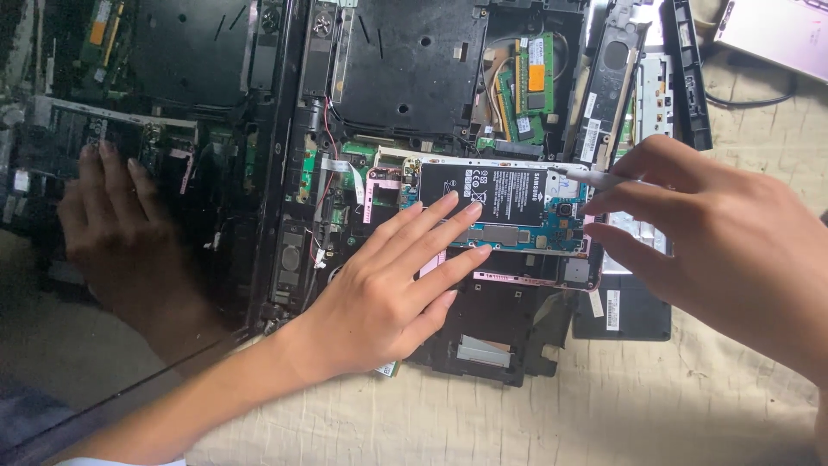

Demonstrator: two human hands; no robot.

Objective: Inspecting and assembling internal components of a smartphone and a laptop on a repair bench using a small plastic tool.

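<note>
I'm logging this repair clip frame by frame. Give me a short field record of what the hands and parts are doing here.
setting: opened laptop chassis on a pale cloth
left hand: fingers flat on an opened phone, steadying it
right hand: pinching a thin white tool, tip at the phone's upper right corner
phone: back off, black battery and blue board exposed
left side: dark glossy panel reflecting a hand
</note>
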